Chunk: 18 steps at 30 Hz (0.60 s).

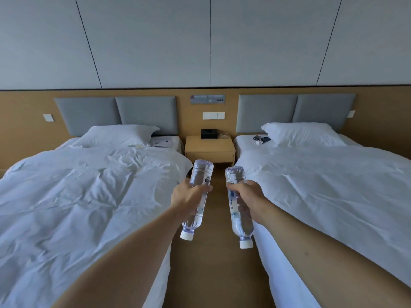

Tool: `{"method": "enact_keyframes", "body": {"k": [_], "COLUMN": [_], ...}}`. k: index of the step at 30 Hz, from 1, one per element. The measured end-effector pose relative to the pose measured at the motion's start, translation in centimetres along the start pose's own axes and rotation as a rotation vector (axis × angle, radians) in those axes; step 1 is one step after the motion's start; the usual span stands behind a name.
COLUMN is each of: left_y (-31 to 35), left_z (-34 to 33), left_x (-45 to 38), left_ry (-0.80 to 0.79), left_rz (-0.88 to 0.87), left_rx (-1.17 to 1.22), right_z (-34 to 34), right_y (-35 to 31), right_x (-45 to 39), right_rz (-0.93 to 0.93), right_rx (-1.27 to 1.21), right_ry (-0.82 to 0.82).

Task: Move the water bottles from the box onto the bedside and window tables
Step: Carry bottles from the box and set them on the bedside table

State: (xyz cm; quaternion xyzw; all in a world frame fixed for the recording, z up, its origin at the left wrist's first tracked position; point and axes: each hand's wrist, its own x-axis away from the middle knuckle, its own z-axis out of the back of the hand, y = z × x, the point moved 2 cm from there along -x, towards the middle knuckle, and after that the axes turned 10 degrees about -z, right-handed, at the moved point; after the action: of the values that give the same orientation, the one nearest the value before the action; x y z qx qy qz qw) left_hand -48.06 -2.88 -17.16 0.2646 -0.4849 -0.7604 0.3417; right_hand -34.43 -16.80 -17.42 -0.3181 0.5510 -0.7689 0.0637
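Two water bottles held out at lower centre of the frame, between two beds.

The left hand [189, 195] grips the left bottle [196, 198] and the right hand [248, 196] grips the right bottle [239, 205], fingers wrapped round their middles; both long axes run up-frame, white caps toward the camera, bases toward the bedside table [210, 150].

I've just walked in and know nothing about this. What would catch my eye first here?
Two bare hands, left and right, reach forward in the aisle, each gripping a clear plastic water bottle with a white cap, one left, one right, caps pointing back toward the viewer. On either side lie white-sheeted beds, and straight ahead between them stands a small light wooden bedside table.
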Motion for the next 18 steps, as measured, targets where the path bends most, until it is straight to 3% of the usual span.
{"method": "enact_keyframes", "body": {"k": [8, 18], "left_y": [-0.5, -3.2], "left_z": [-3.2, -6.2], "left_x": [-12.6, -32.7], "left_ry": [-0.008, -0.083], "left_rz": [0.067, -0.005], "left_rx": [-0.036, -0.065], "right_z": [-1.4, -5.5], "right_y": [-4.5, -12.1], "right_x": [-12.3, -29.1], "right_rz": [-0.060, -0.066], "right_rx": [0.035, 0.039], "right_ry": [-0.039, 0.033]}}
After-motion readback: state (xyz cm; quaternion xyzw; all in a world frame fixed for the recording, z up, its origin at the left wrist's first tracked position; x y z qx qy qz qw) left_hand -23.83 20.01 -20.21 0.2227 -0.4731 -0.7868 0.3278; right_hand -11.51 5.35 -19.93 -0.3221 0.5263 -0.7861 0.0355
